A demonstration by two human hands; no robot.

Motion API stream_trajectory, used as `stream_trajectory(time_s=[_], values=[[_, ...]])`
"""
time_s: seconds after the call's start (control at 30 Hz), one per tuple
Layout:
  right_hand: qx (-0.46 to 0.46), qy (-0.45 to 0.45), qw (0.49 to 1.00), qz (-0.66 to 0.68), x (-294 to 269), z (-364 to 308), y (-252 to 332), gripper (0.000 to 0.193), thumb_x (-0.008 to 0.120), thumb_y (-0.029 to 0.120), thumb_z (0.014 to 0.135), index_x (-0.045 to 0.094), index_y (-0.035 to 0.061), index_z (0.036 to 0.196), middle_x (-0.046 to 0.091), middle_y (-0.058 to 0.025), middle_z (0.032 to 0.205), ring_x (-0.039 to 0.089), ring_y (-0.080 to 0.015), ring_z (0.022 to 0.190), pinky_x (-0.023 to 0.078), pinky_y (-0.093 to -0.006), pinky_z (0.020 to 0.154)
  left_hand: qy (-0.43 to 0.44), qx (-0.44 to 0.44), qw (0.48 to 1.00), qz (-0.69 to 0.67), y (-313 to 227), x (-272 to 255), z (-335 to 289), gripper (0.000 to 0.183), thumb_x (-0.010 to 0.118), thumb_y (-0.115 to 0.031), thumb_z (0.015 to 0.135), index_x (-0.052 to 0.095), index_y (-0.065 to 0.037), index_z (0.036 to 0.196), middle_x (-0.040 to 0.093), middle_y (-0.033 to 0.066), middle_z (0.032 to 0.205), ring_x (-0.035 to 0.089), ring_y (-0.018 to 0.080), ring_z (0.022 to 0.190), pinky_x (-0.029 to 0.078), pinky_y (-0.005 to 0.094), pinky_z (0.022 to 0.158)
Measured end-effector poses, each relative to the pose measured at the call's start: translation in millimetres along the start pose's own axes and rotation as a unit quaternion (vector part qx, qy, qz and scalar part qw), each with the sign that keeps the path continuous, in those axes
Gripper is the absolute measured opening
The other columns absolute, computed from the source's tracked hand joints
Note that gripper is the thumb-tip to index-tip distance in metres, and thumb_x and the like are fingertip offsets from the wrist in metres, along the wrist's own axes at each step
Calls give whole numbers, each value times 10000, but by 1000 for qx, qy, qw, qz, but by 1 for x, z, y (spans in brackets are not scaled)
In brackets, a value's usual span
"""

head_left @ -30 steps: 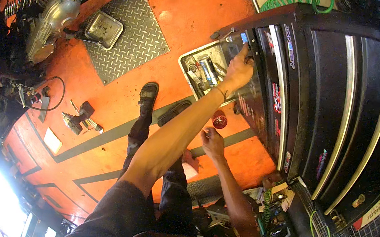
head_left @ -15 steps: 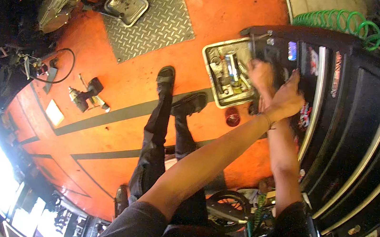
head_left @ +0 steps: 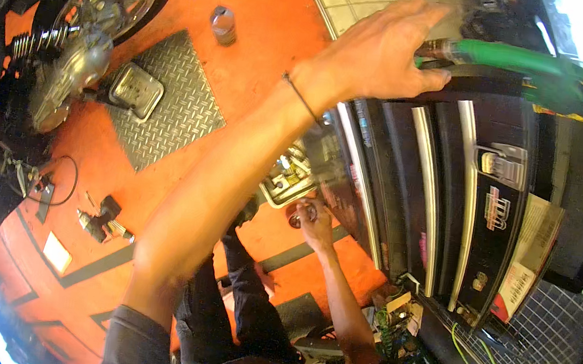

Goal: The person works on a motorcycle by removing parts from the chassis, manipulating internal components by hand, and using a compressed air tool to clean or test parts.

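My left arm stretches across to the upper right, and my left hand (head_left: pixel 390 51) is at the end fitting of a green hose (head_left: pixel 507 57). Its fingers and thumb are apart, with the fitting between them; whether they touch it is not plain. Low beside the black tool cabinet (head_left: pixel 398 181), my right hand (head_left: pixel 316 228) has its fingers around a dark red round container (head_left: pixel 296 214). The pale metal tray (head_left: pixel 278 201) holding several metal parts is just beyond that hand, partly hidden behind my left forearm.
A motorcycle wheel (head_left: pixel 120 1) and engine parts stand at the left. On the orange floor are a treadplate (head_left: pixel 186 113) with a small metal pan (head_left: pixel 153 99), a bottle (head_left: pixel 224 26) and a cordless power tool (head_left: pixel 104 220). Loose items (head_left: pixel 401 329) lie near the cabinet's lower end.
Both hands were together beside the parts tray. My left hand has moved up and right to the green hose; my right has come down to the red container. The view has shifted right.
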State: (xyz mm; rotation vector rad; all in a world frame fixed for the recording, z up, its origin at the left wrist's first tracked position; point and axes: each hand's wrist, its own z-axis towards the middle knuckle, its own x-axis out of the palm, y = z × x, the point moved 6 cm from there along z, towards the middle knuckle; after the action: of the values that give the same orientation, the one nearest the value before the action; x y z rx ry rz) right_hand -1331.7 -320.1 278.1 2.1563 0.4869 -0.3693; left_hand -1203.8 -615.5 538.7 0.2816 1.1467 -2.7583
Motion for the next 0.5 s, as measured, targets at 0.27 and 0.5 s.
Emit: stream_trajectory(time_s=[0.27,0.5], values=[[-100,-49,994,-1,-26,-29,29,176,601,140,889,574,-22,953,608,-62,715,566,-123,608,467,-276,579,9,-42,984,-176,-71,-13,91,204,657,-148,788,662,9,918,652,168,732,629,290,643,491,359,624],[-313,-242,918,19,-63,-24,232,454,629,213,874,459,-51,1201,558,-215,1057,552,-292,990,428,-381,868,-121,-281,950,-58,-66,-145,55,166,631,-171,827,586,-36,741,538,11,573,481,76,462,369,228,425]])
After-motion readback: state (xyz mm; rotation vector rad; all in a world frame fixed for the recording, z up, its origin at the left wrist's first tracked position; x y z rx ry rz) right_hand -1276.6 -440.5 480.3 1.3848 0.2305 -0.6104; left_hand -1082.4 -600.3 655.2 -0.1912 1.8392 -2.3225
